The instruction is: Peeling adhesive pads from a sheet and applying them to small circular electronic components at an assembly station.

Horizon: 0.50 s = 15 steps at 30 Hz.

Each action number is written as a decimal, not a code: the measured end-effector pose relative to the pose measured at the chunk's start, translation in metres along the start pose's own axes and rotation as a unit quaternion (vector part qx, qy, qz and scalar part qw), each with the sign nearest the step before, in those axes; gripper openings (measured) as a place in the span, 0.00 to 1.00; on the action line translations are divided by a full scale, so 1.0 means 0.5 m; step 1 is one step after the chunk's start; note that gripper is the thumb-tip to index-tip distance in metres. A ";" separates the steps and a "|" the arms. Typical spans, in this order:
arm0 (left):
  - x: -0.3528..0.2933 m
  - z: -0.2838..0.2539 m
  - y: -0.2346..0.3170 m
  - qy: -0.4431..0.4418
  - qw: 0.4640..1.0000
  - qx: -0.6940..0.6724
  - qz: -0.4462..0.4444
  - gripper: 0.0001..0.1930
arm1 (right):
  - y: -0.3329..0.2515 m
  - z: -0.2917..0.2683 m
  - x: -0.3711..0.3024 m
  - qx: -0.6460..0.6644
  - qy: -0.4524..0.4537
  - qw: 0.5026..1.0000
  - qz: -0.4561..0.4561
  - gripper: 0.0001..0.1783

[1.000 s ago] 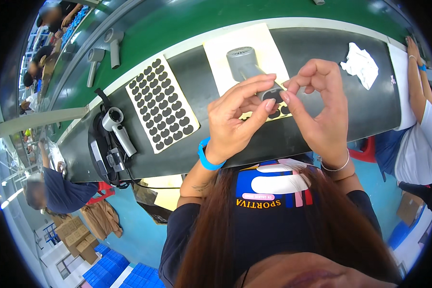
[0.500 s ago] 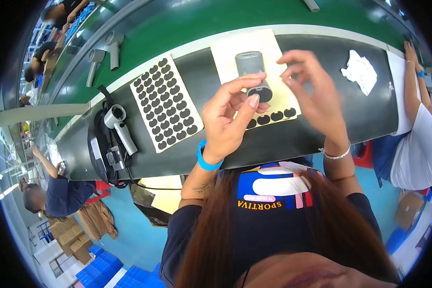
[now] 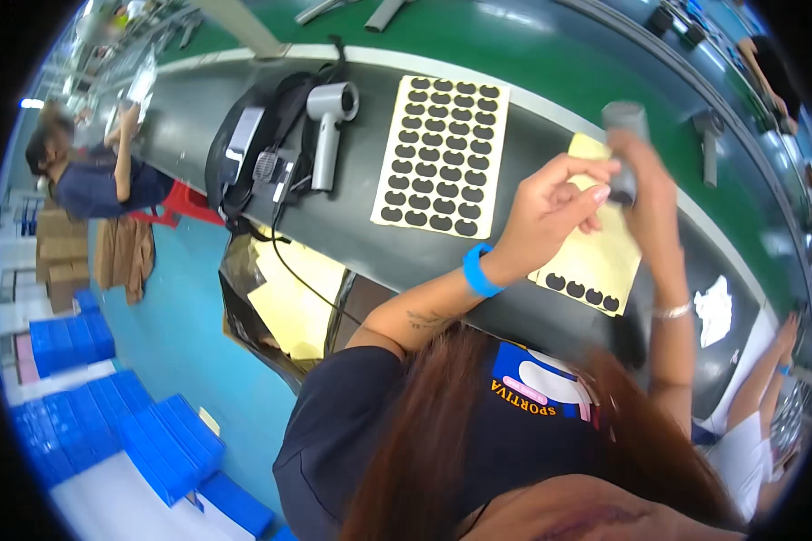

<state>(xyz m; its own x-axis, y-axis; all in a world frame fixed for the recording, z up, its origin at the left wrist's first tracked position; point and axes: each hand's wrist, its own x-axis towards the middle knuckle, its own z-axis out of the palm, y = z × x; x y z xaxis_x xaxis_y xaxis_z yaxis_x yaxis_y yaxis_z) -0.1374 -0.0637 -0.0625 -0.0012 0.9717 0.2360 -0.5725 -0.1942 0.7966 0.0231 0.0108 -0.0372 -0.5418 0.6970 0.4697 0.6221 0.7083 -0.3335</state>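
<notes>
A grey hair dryer, smeared by motion, is in my right hand, whose fingers wrap round it. Just left of it is my left hand, fingers curled in and thumb drawn against them; whatever they hold, if anything, does not show. Both hands are over a mostly bare yellow backing sheet with a short row of dark notched round stickers along its near edge. Further left lies a second yellow sheet covered with rows of the same stickers.
Left on the dark table lie another grey hair dryer and a black curved case with a cable. Crumpled white paper lies at right. Yellow sheets fill a box below. Co-workers sit at both sides.
The view has swung, so the table things appear shifted. The hair dryer was in my left hand, my right hand apart from it; now my right hand has it and my left fingers are off it.
</notes>
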 end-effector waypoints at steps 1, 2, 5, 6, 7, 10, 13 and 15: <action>0.002 0.000 -0.005 0.011 0.999 0.037 0.022 0.10 | 0.049 0.008 0.029 -0.073 -0.014 0.997 0.009 0.28; -0.001 -0.006 -0.011 0.031 0.996 0.076 0.043 0.12 | 0.103 0.031 0.062 -0.124 -0.004 0.992 0.000 0.26; 0.006 -0.012 -0.037 -0.005 0.987 0.156 0.041 0.12 | 0.276 0.047 0.130 -0.235 -0.019 0.972 -0.021 0.26; 0.007 -0.012 -0.039 -0.032 0.972 0.227 0.051 0.11 | 0.332 0.054 0.138 -0.288 -0.049 0.956 -0.001 0.27; 0.007 -0.012 -0.040 -0.038 0.965 0.253 0.050 0.11 | 0.373 0.061 0.143 -0.305 -0.075 0.949 -0.009 0.27; 0.006 -0.027 -0.072 -0.097 0.922 0.369 0.069 0.17 | 0.347 0.051 0.127 -0.289 -0.082 0.954 0.008 0.28; -0.002 -0.046 -0.076 -0.155 0.859 0.464 0.150 0.25 | 0.247 0.058 0.087 -0.170 0.030 0.985 0.023 0.27; -0.007 -0.053 -0.063 -0.250 0.790 0.551 0.099 0.40 | 0.199 0.048 0.026 -0.083 0.056 0.995 -0.010 0.20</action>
<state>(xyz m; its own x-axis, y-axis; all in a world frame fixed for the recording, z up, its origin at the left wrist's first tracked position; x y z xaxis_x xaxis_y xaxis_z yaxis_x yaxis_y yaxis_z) -0.1407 -0.0576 -0.1033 0.4805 0.7863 0.3883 0.4598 -0.6029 0.6520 0.0644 0.0928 -0.0838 -0.4943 0.6595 0.5663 0.7019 0.6871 -0.1876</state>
